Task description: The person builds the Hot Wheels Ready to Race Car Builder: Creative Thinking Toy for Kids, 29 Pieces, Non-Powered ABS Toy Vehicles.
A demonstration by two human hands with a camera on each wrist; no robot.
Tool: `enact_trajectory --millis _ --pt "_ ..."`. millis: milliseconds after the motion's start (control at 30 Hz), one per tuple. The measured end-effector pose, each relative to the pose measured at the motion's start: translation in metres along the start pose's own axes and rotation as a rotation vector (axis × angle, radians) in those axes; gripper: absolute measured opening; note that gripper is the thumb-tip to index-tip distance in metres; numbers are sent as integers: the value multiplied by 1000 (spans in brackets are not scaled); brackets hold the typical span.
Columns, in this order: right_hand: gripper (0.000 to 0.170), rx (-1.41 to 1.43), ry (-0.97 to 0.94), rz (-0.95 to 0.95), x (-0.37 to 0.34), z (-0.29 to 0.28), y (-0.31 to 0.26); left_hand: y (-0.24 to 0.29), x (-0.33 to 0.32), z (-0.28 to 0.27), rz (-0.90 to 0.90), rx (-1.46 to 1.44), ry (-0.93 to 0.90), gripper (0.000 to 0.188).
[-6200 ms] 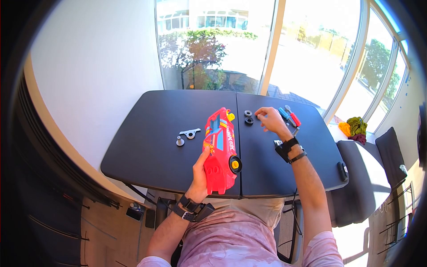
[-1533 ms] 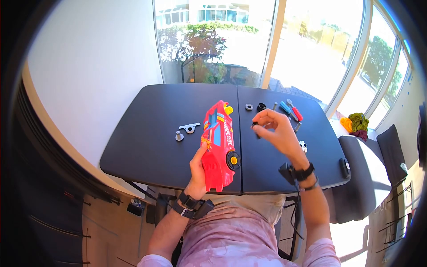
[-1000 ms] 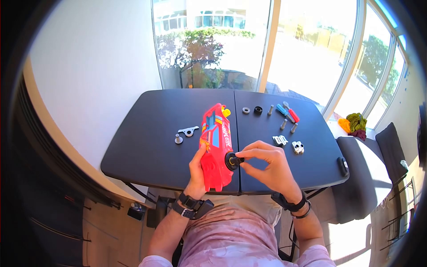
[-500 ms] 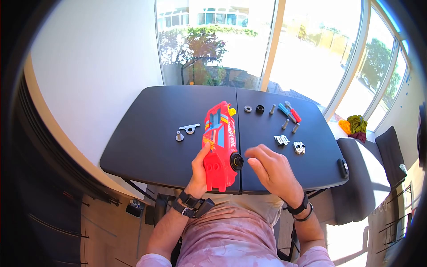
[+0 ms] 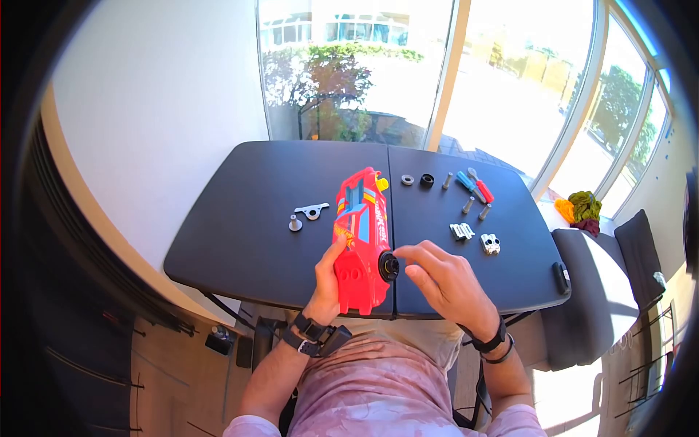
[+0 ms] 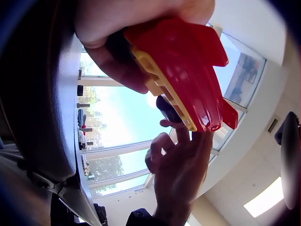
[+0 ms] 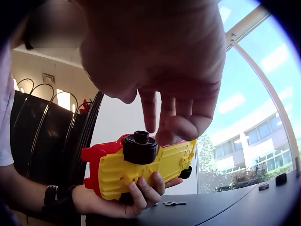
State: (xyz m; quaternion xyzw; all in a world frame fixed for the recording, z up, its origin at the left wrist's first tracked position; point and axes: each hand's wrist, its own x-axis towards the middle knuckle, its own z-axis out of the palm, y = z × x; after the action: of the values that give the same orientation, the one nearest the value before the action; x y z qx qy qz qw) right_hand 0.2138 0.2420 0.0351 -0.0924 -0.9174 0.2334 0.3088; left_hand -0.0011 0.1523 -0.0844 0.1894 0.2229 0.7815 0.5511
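My left hand (image 5: pixel 325 280) grips a red toy car (image 5: pixel 362 240) by its side, above the black table. The car's yellow underside (image 7: pixel 176 162) shows in the right wrist view. On the car's near right side is a black wheel (image 5: pixel 389 266), with a small black hub piece (image 7: pixel 141 136) standing out from its centre. A bare yellow hub (image 5: pixel 382 184) sticks out at the car's far end. My right hand (image 5: pixel 451 288) is beside the wheel, its fingers loosely bent and its index fingertip right at the wheel's rim, pinching nothing.
Further back on the black table (image 5: pixel 247 189) lie a grey ring (image 5: pixel 407 180), a black wheel (image 5: pixel 427 180), several bolts (image 5: pixel 468 206), a blue-handled screwdriver (image 5: pixel 465 182) and a red-handled tool (image 5: pixel 485 192). Silver parts (image 5: pixel 491 244) lie right; a grey bracket (image 5: pixel 313 211) and peg (image 5: pixel 295 223) left.
My right hand picked up a small black piece from the far side, brought it to the car's wheel hub and let go. The fingers are now back at the wheel's rim. My left hand keeps its grip.
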Motion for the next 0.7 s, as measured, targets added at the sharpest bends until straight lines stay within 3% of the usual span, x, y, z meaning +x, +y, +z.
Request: enact_trajectory --millis 100,200,300,400,500,700 --pt "22 -277 -202 18 -6 -2 20 -1 0 -3 -5 0 0 65" --pt "23 -111 -47 0 0 3 2 1 0 1 9 22 -1 64" --pt "23 -214 -150 -22 -5 5 16 -1 -1 -1 9 20 -7 64" --pt "24 -205 -53 0 -1 6 5 0 1 -2 9 23 -14 63" --pt "24 -230 -151 -4 -3 4 9 -1 0 -3 7 20 -20 63" --pt "24 -187 -156 -10 0 10 7 -2 0 -3 30 20 12 62"
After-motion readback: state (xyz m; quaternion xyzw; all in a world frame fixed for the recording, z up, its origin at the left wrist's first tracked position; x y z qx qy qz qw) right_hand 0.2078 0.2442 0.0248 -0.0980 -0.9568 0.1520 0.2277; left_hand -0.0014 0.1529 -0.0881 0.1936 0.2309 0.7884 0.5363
